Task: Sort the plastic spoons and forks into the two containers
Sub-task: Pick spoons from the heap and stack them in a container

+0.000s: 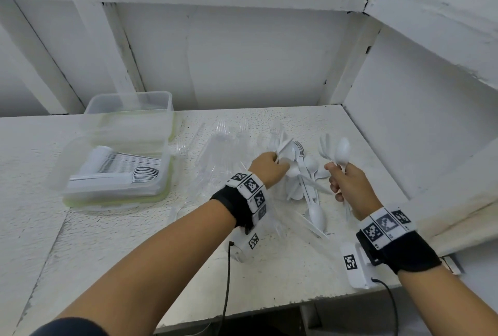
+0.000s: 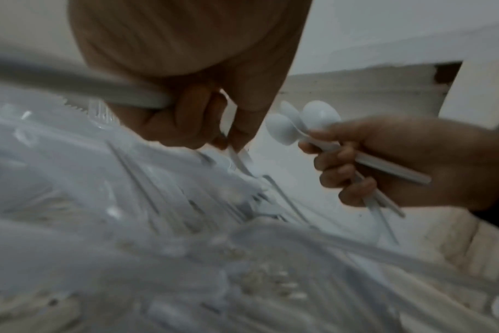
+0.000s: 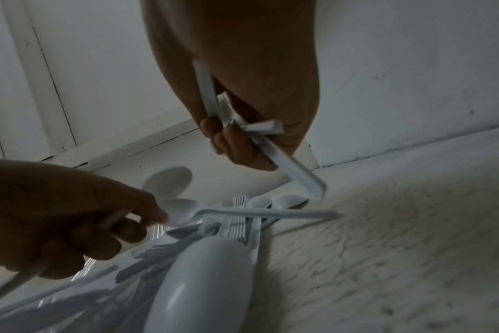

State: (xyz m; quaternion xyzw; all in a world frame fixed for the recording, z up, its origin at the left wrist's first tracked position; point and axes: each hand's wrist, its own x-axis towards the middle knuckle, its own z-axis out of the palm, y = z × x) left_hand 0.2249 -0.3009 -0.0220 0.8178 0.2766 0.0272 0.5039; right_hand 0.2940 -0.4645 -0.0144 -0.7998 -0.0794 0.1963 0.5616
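the right hand [image 1: 347,182] is curled round a bunch of white spoons [image 1: 340,151], bowls pointing up. the left hand [image 1: 269,167] pinches a white spoon [image 1: 288,150] at the heap of white spoons and clear forks [image 1: 304,182] on the speckled table [image 1: 121,241]. at the table's left, a near clear container [image 1: 118,171] holds stacked spoons; a second container [image 1: 132,109] sits just behind it

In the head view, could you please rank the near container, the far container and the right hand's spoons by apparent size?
1. Near container, largest, though nearer the camera.
2. Far container.
3. Spoons in the right hand, smallest.
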